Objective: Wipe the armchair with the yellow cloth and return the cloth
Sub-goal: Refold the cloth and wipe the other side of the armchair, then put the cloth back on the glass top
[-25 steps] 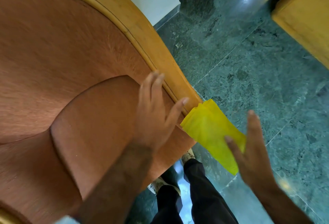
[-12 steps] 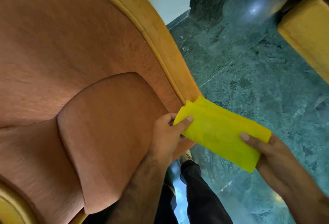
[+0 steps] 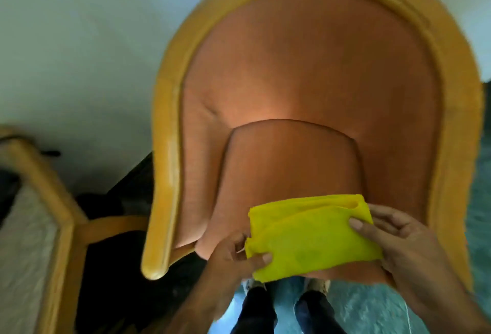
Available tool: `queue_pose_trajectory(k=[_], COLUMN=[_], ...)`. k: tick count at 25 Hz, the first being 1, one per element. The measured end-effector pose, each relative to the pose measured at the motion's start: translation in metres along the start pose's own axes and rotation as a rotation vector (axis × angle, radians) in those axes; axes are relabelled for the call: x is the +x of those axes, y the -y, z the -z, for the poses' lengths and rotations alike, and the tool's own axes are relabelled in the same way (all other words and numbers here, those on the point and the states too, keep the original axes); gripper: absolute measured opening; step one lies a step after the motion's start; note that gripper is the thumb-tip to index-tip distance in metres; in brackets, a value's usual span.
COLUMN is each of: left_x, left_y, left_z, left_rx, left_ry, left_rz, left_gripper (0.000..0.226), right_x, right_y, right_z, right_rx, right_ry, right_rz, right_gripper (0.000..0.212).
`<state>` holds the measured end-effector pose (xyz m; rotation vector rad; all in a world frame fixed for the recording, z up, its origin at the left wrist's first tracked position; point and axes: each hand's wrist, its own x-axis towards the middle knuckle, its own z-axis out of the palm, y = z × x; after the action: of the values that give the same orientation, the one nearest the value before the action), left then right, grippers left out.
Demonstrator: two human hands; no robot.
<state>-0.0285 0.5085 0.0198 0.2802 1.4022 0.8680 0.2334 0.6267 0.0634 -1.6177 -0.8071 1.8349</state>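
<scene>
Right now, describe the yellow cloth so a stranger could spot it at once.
Find the orange armchair with its wooden frame. At the seat cushion's front edge, both hands hold a folded yellow cloth. It is the only bright yellow fabric there.

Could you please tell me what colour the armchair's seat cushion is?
The seat cushion is a plain orange-brown, with no pattern; the head view shows it clearly.

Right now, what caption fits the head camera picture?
Both hands hold a folded yellow cloth over the orange upholstered wooden-framed armchair.
</scene>
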Motion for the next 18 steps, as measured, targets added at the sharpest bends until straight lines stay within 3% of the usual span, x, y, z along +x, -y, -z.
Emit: queue_pose_trajectory(k=[2,7,8,10,13,18], left_x=[-0.026,-0.11,-0.129,-0.164,-0.211,-0.243], left_y=[0.018,0.09,0.109,0.158,0.228,0.312], left_z=[0.039,0.132,0.141,0.158,0.165,0.149], left_rx=[-0.094,-0.416,-0.456,-0.564,-0.67,-0.782], left_ry=[-0.111,-0.546,-0.613,-0.757,-0.954,-1.269], left_rz=[-0.015,-0.028,-0.008,0.004,0.046,0.139], left_gripper=[0.059,0.09,0.091,0.081,0.048,0.021], right_x=[0.006,-0.007,-0.014,-0.035,-0.064,-0.099], right_y=[0.001,-0.035,-0.051,-0.086,-0.147,-0.248], right_z=[-0.052,-0.192,-0.211,-0.242,-0.271,-0.314], right_rx=[-0.13,-0.359,-0.432,-0.581,-0.807,-1.189], right_ry=[0.124,0.512,0.581,0.723,0.884,1.146], right_rz=[0.013,0.004,-0.011,-0.019,-0.01,0.133], right_gripper=[0.072,0.015,0.015,0.018,0.018,0.018])
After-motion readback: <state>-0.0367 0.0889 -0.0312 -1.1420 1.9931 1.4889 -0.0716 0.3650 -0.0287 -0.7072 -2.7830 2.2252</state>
